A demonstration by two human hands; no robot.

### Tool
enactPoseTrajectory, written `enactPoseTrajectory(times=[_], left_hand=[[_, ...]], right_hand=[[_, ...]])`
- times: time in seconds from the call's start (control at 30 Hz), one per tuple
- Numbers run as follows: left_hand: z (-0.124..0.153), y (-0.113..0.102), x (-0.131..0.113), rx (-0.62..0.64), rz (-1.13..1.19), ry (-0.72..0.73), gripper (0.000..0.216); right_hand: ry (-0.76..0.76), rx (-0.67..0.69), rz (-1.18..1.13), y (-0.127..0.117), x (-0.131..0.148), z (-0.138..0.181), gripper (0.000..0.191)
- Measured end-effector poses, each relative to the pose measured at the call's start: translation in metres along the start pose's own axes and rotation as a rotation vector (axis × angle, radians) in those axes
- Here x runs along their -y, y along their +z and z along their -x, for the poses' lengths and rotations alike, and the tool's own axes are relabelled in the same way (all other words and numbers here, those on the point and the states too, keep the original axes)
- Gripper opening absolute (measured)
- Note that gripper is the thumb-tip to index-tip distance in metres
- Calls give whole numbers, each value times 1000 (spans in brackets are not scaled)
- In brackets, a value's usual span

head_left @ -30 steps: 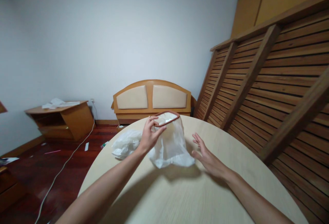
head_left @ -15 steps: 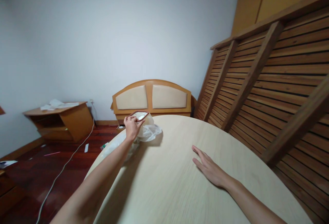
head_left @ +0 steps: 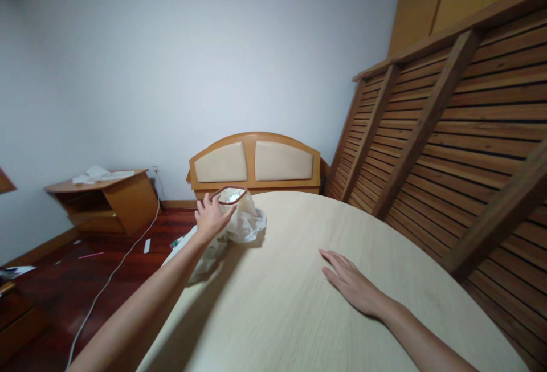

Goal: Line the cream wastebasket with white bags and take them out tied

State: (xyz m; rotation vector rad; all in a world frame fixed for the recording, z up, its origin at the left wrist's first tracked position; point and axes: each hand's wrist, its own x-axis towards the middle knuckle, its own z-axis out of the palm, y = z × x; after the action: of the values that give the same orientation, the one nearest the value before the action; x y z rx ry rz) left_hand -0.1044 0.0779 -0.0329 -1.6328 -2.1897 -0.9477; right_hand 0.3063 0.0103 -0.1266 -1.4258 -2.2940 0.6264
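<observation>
A small cream bin with a brown rim (head_left: 241, 196) stands at the far left part of the round, pale wood table (head_left: 294, 269). Crumpled translucent plastic bag (head_left: 247, 226) bunches around it, with more of the plastic spread to its left, partly behind my forearm. My left hand (head_left: 212, 217) is at the near left side of the rim, fingers spread; the fingertips are close to the rim, and whether they touch it I cannot tell. On the right of the tabletop my right hand (head_left: 352, 283) lies palm down, fingers stretched out, holding nothing.
Beyond the table is a padded headboard (head_left: 252, 158). A slatted wooden frame (head_left: 410, 133) leans along the right. At left, a low wooden cabinet (head_left: 128, 201) bears white plastic, and a white cable (head_left: 123, 261) crosses the dark red floor.
The fingers of my left hand have gone from gripping the rim to spread apart, and the hand has shifted slightly left and nearer. My right hand stays on the table.
</observation>
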Motion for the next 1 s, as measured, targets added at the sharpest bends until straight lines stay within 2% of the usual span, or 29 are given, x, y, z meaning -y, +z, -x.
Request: enactPoseTrajectory(times=[0.07, 0.1, 0.13, 0.2, 0.27, 0.37, 0.47, 0.7, 0.87, 1.0], left_hand=[[14, -8, -1, -9, -65, -9, 72], [23, -10, -3, -38, -104, 47, 70], [33, -10, -7, -60, -118, 179, 65], [54, -6, -15, 30, -109, 443, 49], [73, 4, -23, 165, -131, 546, 31], [88, 20, -28, 233, -156, 544, 22], [91, 30, -25, 276, -175, 523, 21], [92, 33, -17, 383, -167, 538, 28], [109, 38, -38, 410, -106, 534, 27], [133, 44, -64, 493, 45, 686, 26]], right_hand=[[-8, -1, 10, 0, 0, 0, 73], [-11, -1, 16, 1, 0, 0, 73], [-13, -3, 22, 1, 0, 0, 73], [-17, -5, 32, 2, 0, 0, 72], [-23, -10, 40, 4, 1, 1, 71], [-39, -28, 47, 6, 3, 3, 70], [-32, -25, 65, 7, 7, 7, 72], [-18, 2, 90, 4, 14, 12, 74], [-22, 2, 115, 7, 11, 9, 70], [-34, -34, 149, 6, 10, 2, 64]])
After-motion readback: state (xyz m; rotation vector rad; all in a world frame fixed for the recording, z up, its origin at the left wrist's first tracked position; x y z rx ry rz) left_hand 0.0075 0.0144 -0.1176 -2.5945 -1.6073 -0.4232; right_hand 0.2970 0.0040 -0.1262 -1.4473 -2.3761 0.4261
